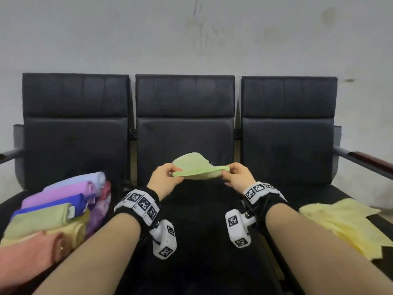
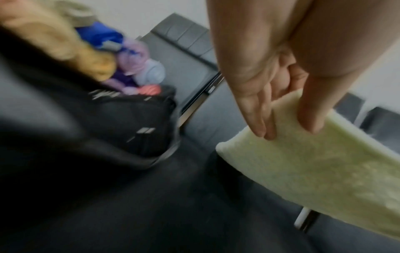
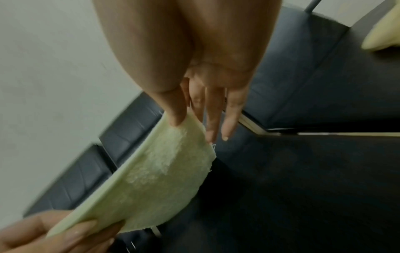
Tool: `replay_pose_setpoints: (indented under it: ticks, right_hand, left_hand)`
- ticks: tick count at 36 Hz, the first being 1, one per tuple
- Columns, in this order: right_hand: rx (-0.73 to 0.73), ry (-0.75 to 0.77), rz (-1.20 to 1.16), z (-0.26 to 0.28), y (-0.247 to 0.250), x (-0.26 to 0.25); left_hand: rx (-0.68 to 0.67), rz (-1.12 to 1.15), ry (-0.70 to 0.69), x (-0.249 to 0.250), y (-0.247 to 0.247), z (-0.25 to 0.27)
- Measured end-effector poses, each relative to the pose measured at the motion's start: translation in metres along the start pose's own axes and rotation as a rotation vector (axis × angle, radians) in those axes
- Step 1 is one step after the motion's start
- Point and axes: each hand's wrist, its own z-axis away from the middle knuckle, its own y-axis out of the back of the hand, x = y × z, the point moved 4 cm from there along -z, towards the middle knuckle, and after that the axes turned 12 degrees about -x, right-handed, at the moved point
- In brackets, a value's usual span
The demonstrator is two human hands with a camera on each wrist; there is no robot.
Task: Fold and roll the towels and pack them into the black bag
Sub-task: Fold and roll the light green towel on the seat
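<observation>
Two bare arms reach out over the middle seat (image 1: 187, 220) of a row of three black chairs. Each wrist wears a black band with little black-and-white square patterns on it.

The hands hold a light green towel (image 1: 197, 169) up in the air between them — it is not touching the seat. The towel is folded over, so a thick green edge runs from one hand to the other, and a rounded flap stands up behind that edge.

The left hand (image 1: 164, 174) pinches the left end of the towel. In the left wrist view the thumb sits on one side of the cloth and the fingers (image 2: 259, 123) lie on the other side.

The right hand (image 1: 237, 174) pinches the right end. In the right wrist view the thumb presses on the towel and at least one finger is behind it, while two fingers (image 3: 229, 119) stick out straight beside the cloth and do not touch it.

On the left seat sits the black bag (image 2: 129, 123). Rolled towels (image 1: 53, 209) are packed in it side by side — light blue, pink-purple, dark blue, green, yellow and a salmon pink one closest to the camera.

On the right seat lies a pale yellow towel (image 1: 348, 224). It is loose, rumpled and not rolled.

Behind the chairs is a plain grey wall (image 1: 191, 35) with some dark smudges.
</observation>
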Motion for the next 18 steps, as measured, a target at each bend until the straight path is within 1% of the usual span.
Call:
replay_pose_setpoints:
  ticks: [2,5,7,9,11,14,18]
  right_hand:
    - [-0.069,-0.12,0.113,0.019,-0.013,0.049]
    - [-0.187,-0.262,0.239,0.054,-0.034,0.105]
    - [-0.238,-0.31,0.27,0.079,-0.045,0.129]
    - [-0.265,-0.323,0.262,0.097,-0.051,0.146]
    - [-0.267,-0.306,0.263,0.11,-0.052,0.154]
    - [-0.265,-0.259,0.225,0.123,-0.052,0.153]
    - [-0.276,-0.287,0.175,0.14,-0.056,0.155]
  left_hand:
    - [-0.057,-0.059,0.112,-0.041,-0.026,0.025]
    - [-0.151,-0.135,0.261,-0.092,-0.061,0.069]
    - [-0.195,-0.162,0.329,-0.118,-0.077,0.097]
    - [-0.211,-0.164,0.376,-0.135,-0.085,0.119]
    - [-0.197,-0.131,0.403,-0.145,-0.088,0.135]
    - [-0.164,-0.034,0.386,-0.147,-0.086,0.15]
    - [-0.139,-0.016,0.353,-0.142,-0.086,0.164]
